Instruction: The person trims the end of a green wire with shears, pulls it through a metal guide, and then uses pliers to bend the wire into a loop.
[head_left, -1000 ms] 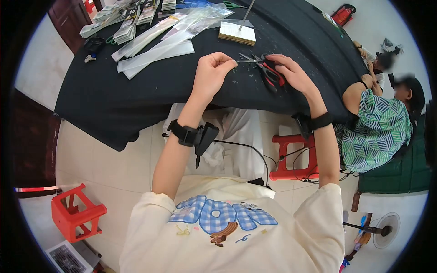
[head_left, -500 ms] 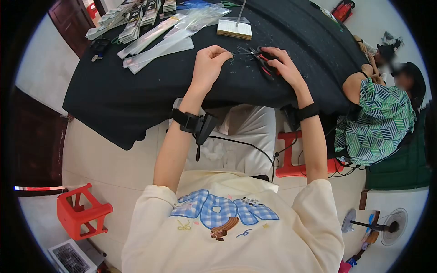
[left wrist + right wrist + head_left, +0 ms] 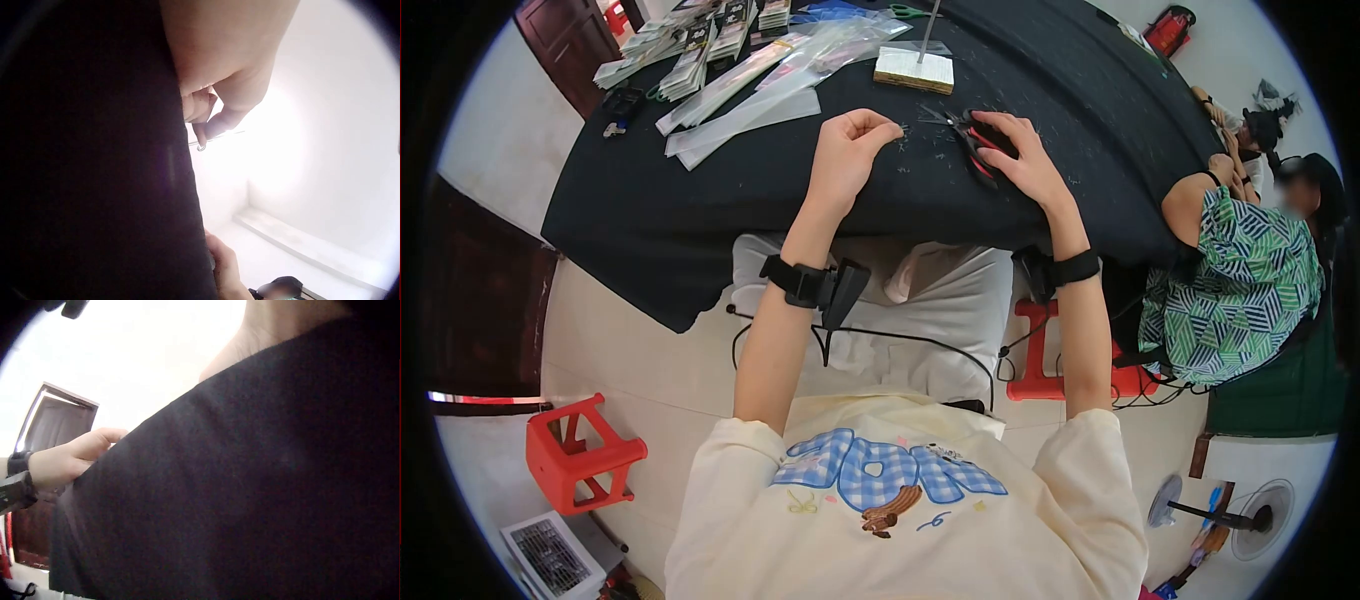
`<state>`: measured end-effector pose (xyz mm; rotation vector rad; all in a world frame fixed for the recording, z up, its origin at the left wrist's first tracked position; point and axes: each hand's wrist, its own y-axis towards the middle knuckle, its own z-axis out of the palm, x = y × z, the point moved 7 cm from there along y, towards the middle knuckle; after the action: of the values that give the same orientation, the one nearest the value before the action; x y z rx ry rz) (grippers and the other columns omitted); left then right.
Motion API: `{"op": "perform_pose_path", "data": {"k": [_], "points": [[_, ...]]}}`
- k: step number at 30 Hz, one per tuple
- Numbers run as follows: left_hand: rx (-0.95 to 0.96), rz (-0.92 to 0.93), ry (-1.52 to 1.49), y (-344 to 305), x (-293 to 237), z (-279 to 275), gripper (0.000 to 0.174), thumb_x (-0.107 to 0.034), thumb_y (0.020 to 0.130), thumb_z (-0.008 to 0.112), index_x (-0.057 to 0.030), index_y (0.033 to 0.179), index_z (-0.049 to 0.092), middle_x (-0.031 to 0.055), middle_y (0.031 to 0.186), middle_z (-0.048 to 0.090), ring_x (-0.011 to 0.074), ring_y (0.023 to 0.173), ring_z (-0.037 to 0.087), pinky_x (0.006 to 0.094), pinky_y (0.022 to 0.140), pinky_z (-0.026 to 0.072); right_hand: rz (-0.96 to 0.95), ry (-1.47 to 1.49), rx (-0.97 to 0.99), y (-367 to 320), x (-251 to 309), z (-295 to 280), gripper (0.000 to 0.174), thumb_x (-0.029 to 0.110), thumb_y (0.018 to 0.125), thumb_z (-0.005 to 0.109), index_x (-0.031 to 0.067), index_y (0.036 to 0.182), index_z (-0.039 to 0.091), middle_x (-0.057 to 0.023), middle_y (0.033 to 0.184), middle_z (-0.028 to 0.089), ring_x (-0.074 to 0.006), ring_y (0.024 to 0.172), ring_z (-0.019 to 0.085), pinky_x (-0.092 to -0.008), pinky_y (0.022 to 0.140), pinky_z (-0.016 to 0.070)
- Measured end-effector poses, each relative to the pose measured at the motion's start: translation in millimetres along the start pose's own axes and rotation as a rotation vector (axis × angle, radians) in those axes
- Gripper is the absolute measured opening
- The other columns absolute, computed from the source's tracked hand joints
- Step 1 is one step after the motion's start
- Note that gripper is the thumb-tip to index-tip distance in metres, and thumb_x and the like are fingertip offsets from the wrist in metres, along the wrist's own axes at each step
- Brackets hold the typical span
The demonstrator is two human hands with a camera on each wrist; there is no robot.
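Observation:
My left hand [image 3: 845, 155] is over the black cloth in the head view, thumb and index finger pinching a tiny piece. Up close in the left wrist view, that piece is a small metal loop [image 3: 201, 148] at the fingertips, with a thin straight wire beside it. To the right, my right hand [image 3: 1025, 160] holds pliers with red and black handles [image 3: 978, 160]. Their thin jaws point left toward the pinched piece and stand apart. Cloth hides most of the right hand in the right wrist view.
A wooden block [image 3: 914, 72] with an upright rod stands beyond the hands. Clear plastic sleeves [image 3: 745, 125] lie at the left, with packaged cards [image 3: 690, 75] behind. Small clippings dot the black cloth [image 3: 1090, 190]. Another person [image 3: 1230, 280] sits at the right.
The right hand's fingers have closed in around the pliers' handles, where they lay straighter before. The left hand has drawn slightly left, away from the pliers' tips. The head view has shifted a little.

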<state>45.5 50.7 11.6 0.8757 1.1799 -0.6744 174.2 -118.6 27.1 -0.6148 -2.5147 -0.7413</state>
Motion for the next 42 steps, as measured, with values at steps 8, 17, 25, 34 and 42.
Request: {"op": "perform_pose_path", "data": {"k": [8, 17, 25, 34, 42], "points": [[0.015, -0.003, -0.002, 0, -1, 1, 0.008, -0.008, 0.077, 0.059, -0.0006, 0.077, 0.062, -0.0073, 0.053, 0.042, -0.0008, 0.043, 0.028, 0.0178, 0.039, 0.018, 0.0, -0.008, 0.016, 1, 2, -1, 0.046, 0.022, 0.07, 0.06, 0.0108, 0.115, 0.054, -0.0053, 0.116, 0.052, -0.0246, 0.111, 0.04, -0.0363, 0.097, 0.0279], [0.031, -0.029, -0.045, 0, -1, -1, 0.009, -0.009, 0.078, 0.058, -0.0001, 0.077, 0.062, -0.007, 0.052, 0.043, -0.0007, 0.043, 0.028, 0.0176, 0.039, 0.0182, 0.002, -0.257, 0.161, 19, 13, -13, 0.046, 0.028, 0.068, 0.067, -0.0005, 0.103, 0.058, -0.0102, 0.097, 0.058, -0.0245, 0.095, 0.047, -0.031, 0.084, 0.0417], [-0.037, -0.022, -0.004, -3, -5, -5, 0.01, -0.01, 0.079, 0.059, -0.0008, 0.078, 0.062, -0.0038, 0.062, 0.055, -0.0018, 0.047, 0.031, 0.016, 0.041, 0.0195, -0.081, -0.306, 0.011, 17, 53, -39, 0.041, 0.019, 0.063, 0.068, -0.0008, 0.098, 0.059, -0.0106, 0.094, 0.057, -0.0247, 0.091, 0.047, -0.032, 0.081, 0.0415], [-0.046, -0.094, -0.042, -4, -5, -4, 0.008, -0.005, 0.078, 0.06, 0.0025, 0.074, 0.06, -0.0066, 0.056, 0.046, -0.002, 0.051, 0.034, 0.0152, 0.045, 0.0259, 0.078, 0.063, 0.014, -15, 54, -9, 0.05, 0.008, 0.06, 0.07, 0.0008, 0.106, 0.053, -0.0076, 0.096, 0.054, -0.0141, 0.063, 0.049, -0.024, 0.056, 0.0426], [-0.003, -0.105, 0.014, -3, -3, -5, 0.007, -0.006, 0.078, 0.06, 0.0014, 0.077, 0.062, -0.0067, 0.059, 0.048, -0.0024, 0.051, 0.032, 0.0147, 0.045, 0.0205, 0.02, 0.018, -0.064, -16, 42, -5, 0.051, 0.0, 0.059, 0.07, 0.0, 0.108, 0.054, -0.0109, 0.107, 0.055, -0.0126, 0.063, 0.051, -0.0236, 0.058, 0.0452]]}}
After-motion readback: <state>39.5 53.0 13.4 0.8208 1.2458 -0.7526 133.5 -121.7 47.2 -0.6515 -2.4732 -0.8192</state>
